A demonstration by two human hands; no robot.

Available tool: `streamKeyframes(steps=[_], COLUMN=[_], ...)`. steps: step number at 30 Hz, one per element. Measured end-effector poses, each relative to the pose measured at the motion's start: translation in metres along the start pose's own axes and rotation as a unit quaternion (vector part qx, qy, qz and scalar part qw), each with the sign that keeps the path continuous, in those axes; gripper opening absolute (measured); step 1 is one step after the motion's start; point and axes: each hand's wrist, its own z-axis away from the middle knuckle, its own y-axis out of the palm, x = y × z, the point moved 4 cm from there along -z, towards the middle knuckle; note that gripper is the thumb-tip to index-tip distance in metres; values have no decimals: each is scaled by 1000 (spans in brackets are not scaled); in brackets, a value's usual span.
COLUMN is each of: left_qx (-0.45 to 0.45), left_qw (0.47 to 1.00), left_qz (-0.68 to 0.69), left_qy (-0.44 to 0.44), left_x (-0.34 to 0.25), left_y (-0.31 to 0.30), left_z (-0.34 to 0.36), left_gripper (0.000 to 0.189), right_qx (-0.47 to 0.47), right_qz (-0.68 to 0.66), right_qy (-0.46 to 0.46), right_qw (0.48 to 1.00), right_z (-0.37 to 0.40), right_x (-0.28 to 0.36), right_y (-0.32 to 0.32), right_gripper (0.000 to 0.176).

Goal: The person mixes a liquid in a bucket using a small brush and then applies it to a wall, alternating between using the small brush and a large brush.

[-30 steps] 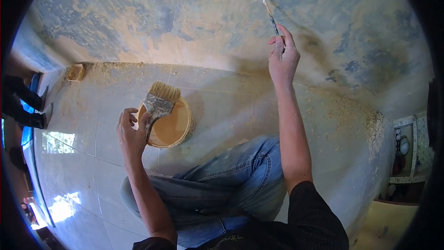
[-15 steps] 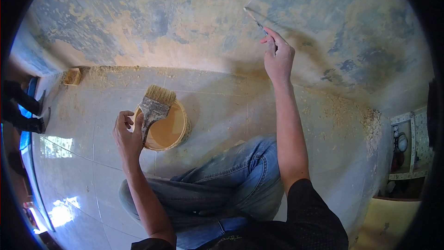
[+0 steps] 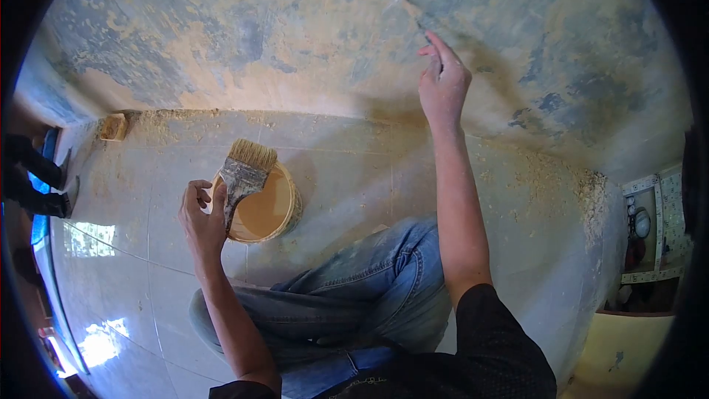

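Note:
My left hand (image 3: 202, 214) is closed on the handle of a wide paintbrush (image 3: 247, 170), pale bristles up, its body crusted with grime. Behind the brush a round bucket (image 3: 294, 214) of tan liquid stands on the floor. My right hand (image 3: 446, 83) reaches up to the wall (image 3: 317, 26) and grips a slim, long-handled tool (image 3: 413, 12). The tool's whitish tip is at the wall; blur hides whether it is a blade or bristles. Patchy blue-grey and tan coating covers this wall.
Crumbled debris (image 3: 591, 199) lies along the wall's foot. A tan block (image 3: 113, 127) sits in the left corner. Dark legs or boots (image 3: 37, 177) show at far left. At right are shelves (image 3: 650, 229) and a yellow container (image 3: 624, 351). My crossed legs (image 3: 347, 288) rest on the tiles.
My right hand has shifted slightly and the tool's tip has moved up and to the right along the wall. The left hand and paintbrush have barely moved.

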Motion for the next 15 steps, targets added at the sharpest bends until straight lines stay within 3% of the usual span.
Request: streamKeyframes(steps=[4,6,8,10,12,13,15], left_qx=[7,3,-3,2,7,2,-4], left_qw=[1000,1000,1000,1000,1000,1000,1000], left_qz=[3,-1,-4,-4,-3,3,7], left_qy=[-16,-24,1,-6,-13,-11,-9], left_x=[0,1,-1,-2,-2,-1,0], left_y=[0,-1,-2,-2,0,-1,-3], left_z=[-2,0,-1,-1,-1,-1,-2], left_gripper=[25,24,24,24,24,24,25], right_qx=[76,58,-47,-43,78,101,58], right_qz=[48,33,3,26,124,102,65], right_qy=[-16,-2,-47,-55,-54,-34,-31], right_qw=[996,998,998,997,988,989,996], right_z=[13,8,-2,4,18,19,10], right_x=[0,0,1,-3,-11,-12,1], right_y=[14,9,-3,0,17,18,4], right_gripper=[43,43,42,44,45,48,48])
